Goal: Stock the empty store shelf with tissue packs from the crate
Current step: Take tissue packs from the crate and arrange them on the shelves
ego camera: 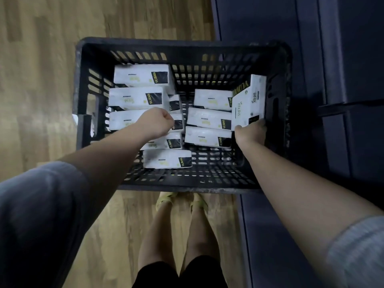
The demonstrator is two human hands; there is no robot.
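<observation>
A black slotted plastic crate (182, 45) stands on the floor in front of my feet. Inside lie several white tissue packs (141, 76) with black and yellow labels, in two rough columns. My right hand (250, 134) grips the lower end of one white tissue pack (248, 101), which stands upright at the crate's right side, lifted above the others. My left hand (154, 122) reaches into the left column with its fingers curled over a pack there (122, 119); the fingertips are hidden, so whether they hold it is unclear.
Dark blue shelving (336, 80) runs along the right side, next to the crate. Wooden floor (37, 80) spreads to the left and behind. My legs and yellow sandals (164, 199) stand just before the crate's near rim.
</observation>
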